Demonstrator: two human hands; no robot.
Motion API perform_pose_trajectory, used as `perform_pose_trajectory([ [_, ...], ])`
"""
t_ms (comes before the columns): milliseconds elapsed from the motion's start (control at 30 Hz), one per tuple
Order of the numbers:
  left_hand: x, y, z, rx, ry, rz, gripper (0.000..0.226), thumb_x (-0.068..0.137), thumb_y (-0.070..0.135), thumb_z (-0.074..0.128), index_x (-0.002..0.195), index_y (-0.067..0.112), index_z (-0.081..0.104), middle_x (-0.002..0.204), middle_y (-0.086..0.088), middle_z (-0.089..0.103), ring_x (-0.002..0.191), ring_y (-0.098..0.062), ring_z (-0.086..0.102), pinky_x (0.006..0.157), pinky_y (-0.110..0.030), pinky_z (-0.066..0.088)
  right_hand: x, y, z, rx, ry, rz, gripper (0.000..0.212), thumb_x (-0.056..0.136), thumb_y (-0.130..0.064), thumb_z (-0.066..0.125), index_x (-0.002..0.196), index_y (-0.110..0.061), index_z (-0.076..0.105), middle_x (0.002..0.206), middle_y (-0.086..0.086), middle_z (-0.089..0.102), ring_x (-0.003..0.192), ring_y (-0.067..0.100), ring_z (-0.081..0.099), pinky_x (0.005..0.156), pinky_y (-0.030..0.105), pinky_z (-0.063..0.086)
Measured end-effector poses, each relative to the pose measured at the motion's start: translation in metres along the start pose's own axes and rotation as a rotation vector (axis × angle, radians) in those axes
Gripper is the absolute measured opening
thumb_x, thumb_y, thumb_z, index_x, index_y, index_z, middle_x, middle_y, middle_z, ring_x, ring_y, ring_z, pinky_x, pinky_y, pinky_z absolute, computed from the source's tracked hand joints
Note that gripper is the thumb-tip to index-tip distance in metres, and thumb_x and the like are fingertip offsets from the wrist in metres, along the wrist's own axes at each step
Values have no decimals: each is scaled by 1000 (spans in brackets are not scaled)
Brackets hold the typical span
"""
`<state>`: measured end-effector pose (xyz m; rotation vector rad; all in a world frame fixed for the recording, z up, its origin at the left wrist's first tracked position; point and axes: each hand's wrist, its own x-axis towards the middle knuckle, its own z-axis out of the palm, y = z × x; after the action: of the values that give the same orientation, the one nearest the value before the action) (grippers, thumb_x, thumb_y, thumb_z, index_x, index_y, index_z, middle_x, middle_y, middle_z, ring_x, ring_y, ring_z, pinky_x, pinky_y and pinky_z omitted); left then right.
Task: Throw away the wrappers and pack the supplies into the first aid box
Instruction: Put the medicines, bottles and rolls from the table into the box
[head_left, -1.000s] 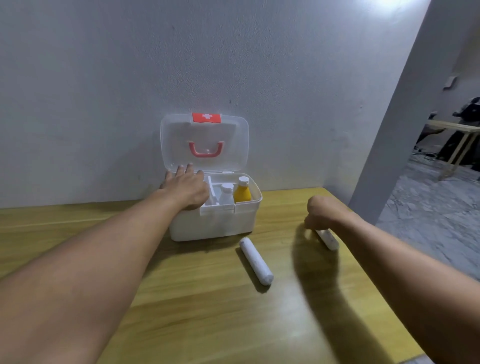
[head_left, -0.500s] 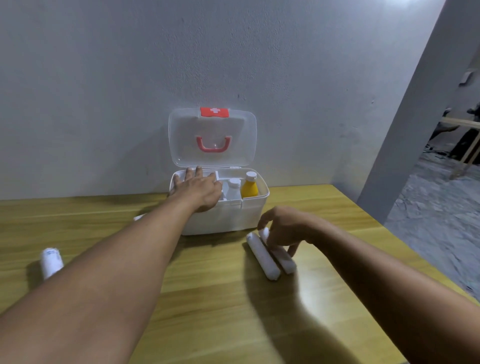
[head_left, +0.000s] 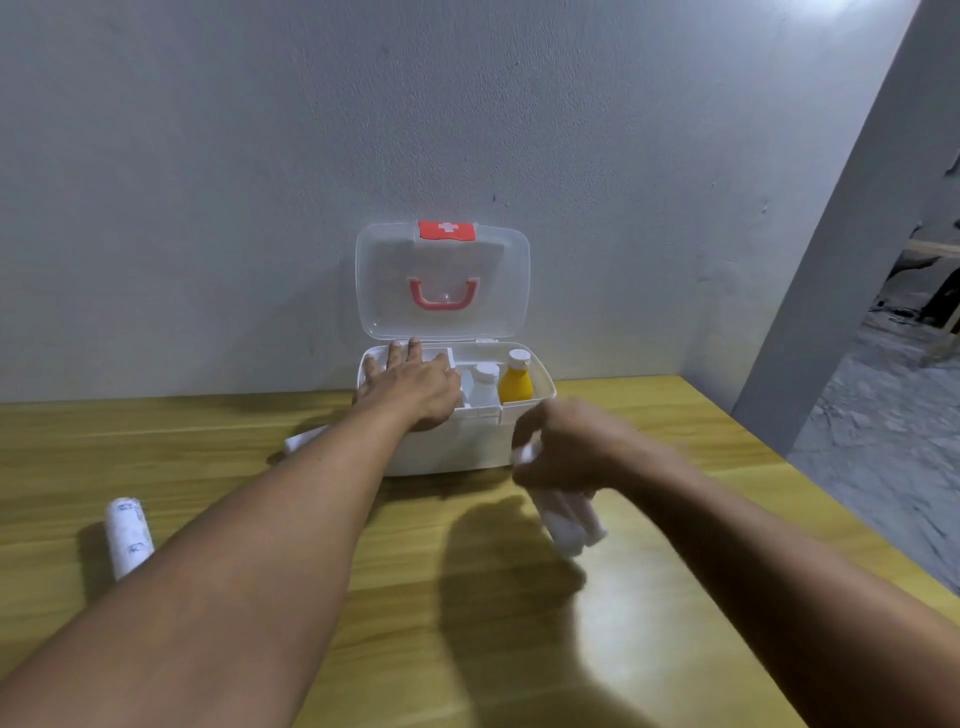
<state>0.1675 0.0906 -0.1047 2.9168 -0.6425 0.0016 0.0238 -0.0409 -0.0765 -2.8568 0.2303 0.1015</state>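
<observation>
holding the box (head_left: 467, 441) steady with our left hand (head_left: 410, 387), fingers flat and wide on its rim, we lift two white rolls (head_left: 571, 519) just in front, our right hand (head_left: 571, 447) wrapped around them, to drop them in.

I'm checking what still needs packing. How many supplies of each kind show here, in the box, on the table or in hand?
Bottles in the first aid box: 2, white bottle and yellow bottle
White rolls: 4, two in the right hand, two on the table
Total: 6
</observation>
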Motion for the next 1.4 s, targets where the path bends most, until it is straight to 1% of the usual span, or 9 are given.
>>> perform_pose_trajectory([
  [133,1,1,0,-2,-3,-3,56,98,39,13,153,26,17,163,-11,-3,150,-30,-6,119,-55,-2,0,2,-36,237,603,-90,27,77,-37,74,102,-28,72,92,0,67,77,16,61,67,22,43],
  [200,0,1,0,-5,-5,-1,56,99,38,12,153,26,15,163,-11,-4,150,-30,-7,119,-55,-3,11,3,-41,359,888,-132,35,76,-38,74,108,-24,70,100,6,69,81,21,66,74,32,53],
  [267,0,0,0,-5,-7,0,56,98,38,11,154,27,13,163,-11,-5,150,-30,-7,118,-55,-3,25,3,-38,423,1000,-162,37,76,-35,74,109,-19,68,104,11,67,85,27,67,76,44,57],
  [567,-1,1,2,-9,7,2,56,99,38,11,154,26,14,163,-11,-4,150,-30,-7,119,-55,-3,47,1,-3,389,1069,-171,28,79,-25,74,102,-11,65,101,13,60,73,16,52,63,27,45],
  [833,0,0,2,-15,3,-1,56,99,39,9,154,28,11,163,-10,-5,150,-30,-7,119,-54,-4,50,-3,-2,287,986,-77,32,82,-34,70,107,-15,63,106,13,58,79,33,62,70,36,52],
  [1033,0,0,0,-9,-8,-5,56,98,37,13,153,27,14,163,-11,-5,150,-29,-7,118,-55,-3,54,6,17,190,878,-78,35,83,-37,70,108,-14,61,109,14,58,79,34,62,68,37,53],
  [1167,0,1,-1,-3,-12,-5,56,98,38,14,154,28,12,163,-10,-5,150,-29,-8,118,-55,-3,50,13,26,224,813,-70,25,94,-37,53,104,-17,65,103,10,63,83,32,61,72,36,47],
  [1267,0,1,0,-13,-11,-7,56,98,37,12,154,27,11,163,-10,-6,150,-29,-8,118,-55,-4,46,14,28,112,762,-41,26,94,-29,44,100,-21,69,95,5,69,94,29,59,84,38,38],
  [1400,-1,1,1,-16,-7,4,57,99,38,13,154,26,12,163,-10,-6,150,-29,-9,118,-55,-4,45,21,24,119,680,-15,37,85,-19,42,113,-24,67,114,2,68,113,23,52,95,40,37],
])
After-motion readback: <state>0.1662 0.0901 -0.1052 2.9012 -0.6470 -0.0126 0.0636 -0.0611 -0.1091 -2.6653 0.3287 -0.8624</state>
